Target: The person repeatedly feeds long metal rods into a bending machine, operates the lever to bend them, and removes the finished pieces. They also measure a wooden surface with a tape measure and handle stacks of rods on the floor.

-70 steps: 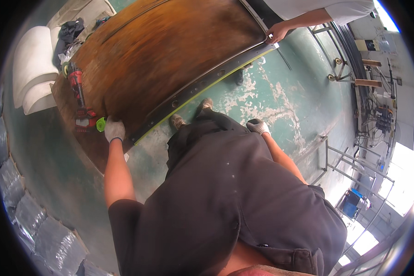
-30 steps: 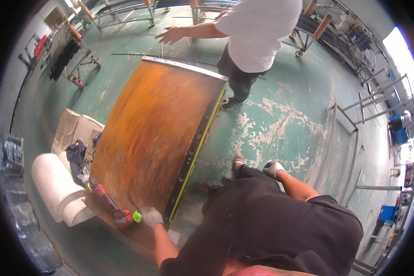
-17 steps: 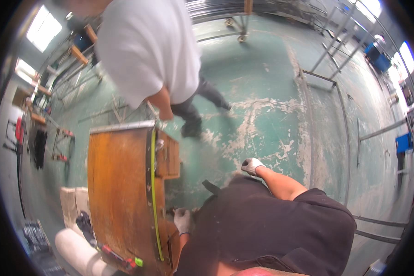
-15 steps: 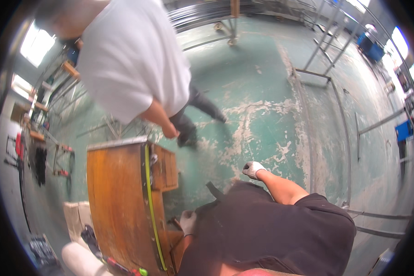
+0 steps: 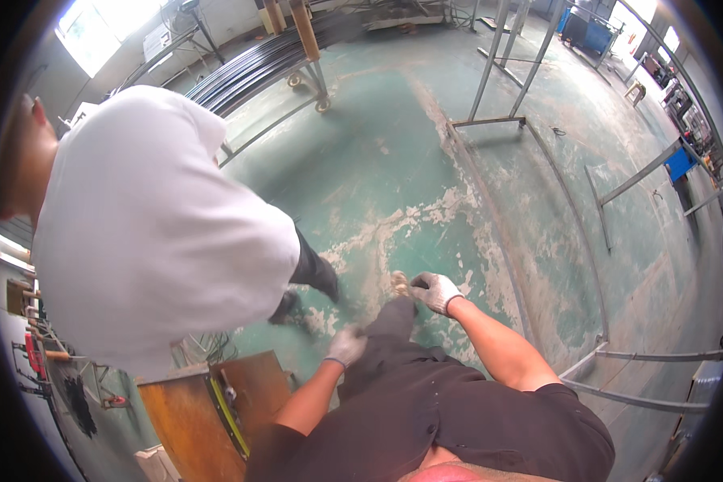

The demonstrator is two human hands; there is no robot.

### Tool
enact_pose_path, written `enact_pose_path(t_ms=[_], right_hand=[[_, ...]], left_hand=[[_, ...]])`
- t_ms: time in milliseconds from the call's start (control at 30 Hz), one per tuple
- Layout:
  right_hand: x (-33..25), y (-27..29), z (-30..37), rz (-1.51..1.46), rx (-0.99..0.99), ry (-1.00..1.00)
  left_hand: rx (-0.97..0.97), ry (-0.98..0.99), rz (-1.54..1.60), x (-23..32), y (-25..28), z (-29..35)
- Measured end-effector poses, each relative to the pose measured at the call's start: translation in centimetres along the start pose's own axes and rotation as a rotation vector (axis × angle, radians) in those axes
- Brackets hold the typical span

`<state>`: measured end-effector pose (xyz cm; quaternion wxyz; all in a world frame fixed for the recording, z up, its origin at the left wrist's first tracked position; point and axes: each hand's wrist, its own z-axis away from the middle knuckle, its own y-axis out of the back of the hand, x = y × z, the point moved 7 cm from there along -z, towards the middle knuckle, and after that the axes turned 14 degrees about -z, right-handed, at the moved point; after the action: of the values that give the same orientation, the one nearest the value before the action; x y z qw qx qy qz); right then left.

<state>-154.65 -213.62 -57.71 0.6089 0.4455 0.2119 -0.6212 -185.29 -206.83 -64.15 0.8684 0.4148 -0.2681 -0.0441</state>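
My right hand point(image 5: 434, 292), in a whitish work glove with a greyed palm, hangs in front of me above the green floor. Its fingers curl in loosely toward the thumb, and nothing shows in them. Beside my dark trouser leg point(image 5: 392, 320) is my left hand point(image 5: 347, 345), gloved as well; its fingers are smeared and partly turned away. One of my shoes point(image 5: 400, 283) shows just left of the right hand. At lower left stands a wooden cabinet point(image 5: 189, 418) with a yellow-green strip point(image 5: 229, 418) along its edge, apart from my left hand.
A person in a white shirt point(image 5: 161, 225) stands close on my left. Behind them, long dark metal bars point(image 5: 249, 68) lie on a wheeled rack. Metal frames point(image 5: 490, 122) stand at right on the worn green floor point(image 5: 361, 169). A blue bin point(image 5: 590, 34) is far right.
My view has swung and moved forward, so the cabinet sits lower and the person looms larger at left. My left hand has come away from beside the cabinet to my thigh.
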Motion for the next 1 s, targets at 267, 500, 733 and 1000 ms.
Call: enact_pose_path(t_ms=[267, 500, 733, 1000], right_hand=[[9.1, 20.4, -9.0, -0.005, 0.391, -0.289], [36.7, 34.1, -2.5, -0.480, 0.649, -0.889], [27.5, 40.9, -17.7, -0.493, 0.473, -0.895], [7.5, 60.9, -54.1, -0.378, 0.366, -0.463]], left_hand=[[-0.113, -0.111, -0.098, 17.5, 4.5, -21.6], [-0.173, -0.178, -0.088, 25.0, 9.3, -38.3], [-0.138, 0.060, -0.131, 26.1, 11.8, -52.1], [0.123, 0.289, 0.268, 35.8, 27.0, -62.9]])
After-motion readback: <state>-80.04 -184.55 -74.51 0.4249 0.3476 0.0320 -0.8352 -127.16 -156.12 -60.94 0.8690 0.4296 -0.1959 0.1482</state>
